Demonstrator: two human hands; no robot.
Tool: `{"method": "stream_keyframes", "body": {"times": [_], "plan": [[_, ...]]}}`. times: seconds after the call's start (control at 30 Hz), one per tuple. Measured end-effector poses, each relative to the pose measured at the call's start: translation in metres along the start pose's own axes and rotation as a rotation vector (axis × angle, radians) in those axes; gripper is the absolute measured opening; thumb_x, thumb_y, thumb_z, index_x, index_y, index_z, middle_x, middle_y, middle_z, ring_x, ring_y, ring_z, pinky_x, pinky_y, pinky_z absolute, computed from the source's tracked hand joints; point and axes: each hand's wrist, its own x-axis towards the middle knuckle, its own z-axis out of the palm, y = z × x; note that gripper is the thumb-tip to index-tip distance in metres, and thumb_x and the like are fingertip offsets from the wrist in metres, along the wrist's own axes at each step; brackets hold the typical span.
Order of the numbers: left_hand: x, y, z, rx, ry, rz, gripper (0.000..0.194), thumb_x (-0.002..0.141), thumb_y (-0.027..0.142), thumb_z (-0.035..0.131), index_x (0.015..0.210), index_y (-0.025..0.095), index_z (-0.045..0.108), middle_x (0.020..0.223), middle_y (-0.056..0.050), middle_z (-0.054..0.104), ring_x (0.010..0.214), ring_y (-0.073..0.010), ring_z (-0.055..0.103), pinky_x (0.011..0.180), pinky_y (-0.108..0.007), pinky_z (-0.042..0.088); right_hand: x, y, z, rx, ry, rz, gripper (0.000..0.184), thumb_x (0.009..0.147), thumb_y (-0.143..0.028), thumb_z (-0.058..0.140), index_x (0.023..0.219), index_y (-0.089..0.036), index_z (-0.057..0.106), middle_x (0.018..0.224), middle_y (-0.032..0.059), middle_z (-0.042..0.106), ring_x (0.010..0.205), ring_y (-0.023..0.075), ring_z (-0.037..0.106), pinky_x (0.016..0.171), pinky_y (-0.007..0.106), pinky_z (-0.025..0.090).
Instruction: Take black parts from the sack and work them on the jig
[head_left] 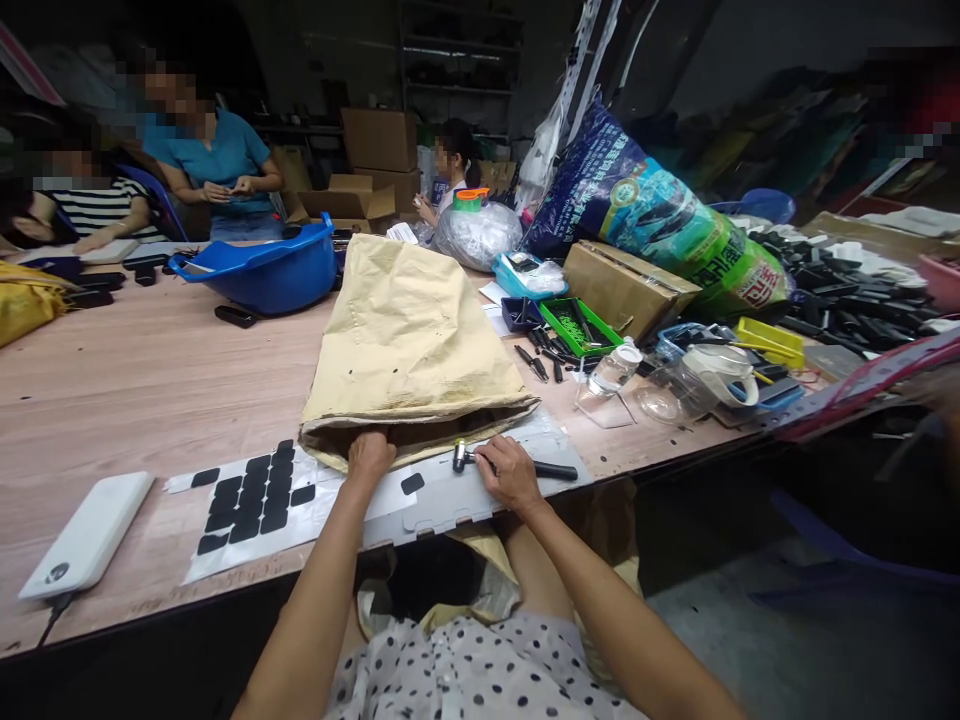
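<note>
My left hand [370, 456] reaches into the open mouth of a tan paper sack [409, 340] lying on the wooden table [150, 390]; its fingers are hidden inside. My right hand [508, 472] rests on a small black-handled hammer [525, 464], fingers laid over the handle near its metal head. Both hands are above a clear plastic sheet [435, 500] at the table's front edge. A lone black pad [412, 483] lies between my hands. To the left, a sheet holds several black adhesive pads [251, 497].
A white power bank [88, 534] lies front left. A blue basin [262, 270] stands behind the sack. Right of it are a cardboard box [626, 288], a green tray [577, 327], a printed bag [660, 220] and black parts. Three people sit at the far side.
</note>
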Motion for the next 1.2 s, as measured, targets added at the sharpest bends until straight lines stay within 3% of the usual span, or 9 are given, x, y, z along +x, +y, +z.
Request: {"method": "stream_keyframes", "body": {"times": [0.13,0.27,0.43,0.53,0.67,0.9,1.2], "plan": [[-0.019,0.013,-0.011,0.093,0.056,0.062,0.028,0.086,0.023,0.053,0.1,0.019,0.077,0.082,-0.014,0.07,0.089,-0.0328,0.066,0.081,-0.041,0.049,0.0,0.001,0.001,0.014,0.01,-0.005,0.02,0.095,-0.024,0.053,0.087,-0.024,0.071,0.081,0.0044,0.062,0.079,0.0196,0.054,0.074,0.031,0.042],[-0.05,0.028,-0.014,-0.018,0.212,0.325,0.031,0.094,0.025,0.049,0.114,0.025,0.073,0.098,-0.011,0.068,0.096,-0.0273,0.06,0.088,-0.039,0.046,0.001,0.002,0.002,0.022,0.015,-0.007,0.021,0.095,-0.023,0.052,0.086,-0.024,0.071,0.08,0.0043,0.061,0.079,0.0194,0.053,0.074,0.031,0.042],[-0.08,0.04,0.005,-0.12,0.082,0.532,0.032,0.094,0.021,0.049,0.116,0.029,0.07,0.1,-0.007,0.063,0.093,-0.0223,0.056,0.085,-0.035,0.046,0.001,0.001,-0.001,0.017,-0.031,0.015,0.014,0.09,-0.024,0.058,0.092,-0.024,0.072,0.084,0.005,0.062,0.083,0.0208,0.053,0.076,0.032,0.043],[-0.083,0.038,0.014,-0.16,0.025,0.522,0.029,0.092,0.022,0.053,0.114,0.027,0.071,0.097,-0.006,0.061,0.093,-0.0227,0.056,0.085,-0.036,0.047,0.002,-0.001,-0.003,0.004,-0.05,0.02,0.013,0.086,-0.023,0.062,0.095,-0.023,0.072,0.087,0.0057,0.063,0.086,0.0219,0.054,0.077,0.032,0.044],[-0.076,0.024,0.013,-0.225,0.039,0.464,0.031,0.087,0.03,0.064,0.117,0.026,0.07,0.097,-0.006,0.063,0.094,-0.0246,0.056,0.09,-0.039,0.047,0.002,0.0,-0.002,-0.019,-0.056,0.038,0.015,0.085,-0.022,0.062,0.097,-0.023,0.071,0.09,0.0067,0.063,0.087,0.0228,0.053,0.078,0.034,0.043],[-0.07,0.014,0.008,-0.346,0.005,0.386,0.017,0.084,0.033,0.067,0.097,0.025,0.074,0.089,-0.004,0.066,0.09,-0.0231,0.057,0.087,-0.038,0.048,0.007,0.001,-0.007,-0.048,-0.101,0.036,0.011,0.09,-0.023,0.06,0.092,-0.024,0.071,0.088,0.0065,0.064,0.087,0.0223,0.055,0.075,0.033,0.043],[-0.07,0.021,0.009,-0.374,-0.003,0.311,0.012,0.079,0.031,0.07,0.087,0.024,0.074,0.084,-0.003,0.067,0.088,-0.0227,0.059,0.082,-0.036,0.049,0.001,-0.05,-0.014,0.167,-0.002,0.094,0.031,0.098,-0.022,0.045,0.12,-0.027,0.067,0.099,0.0057,0.067,0.094,0.0187,0.064,0.085,0.028,0.051]]}}
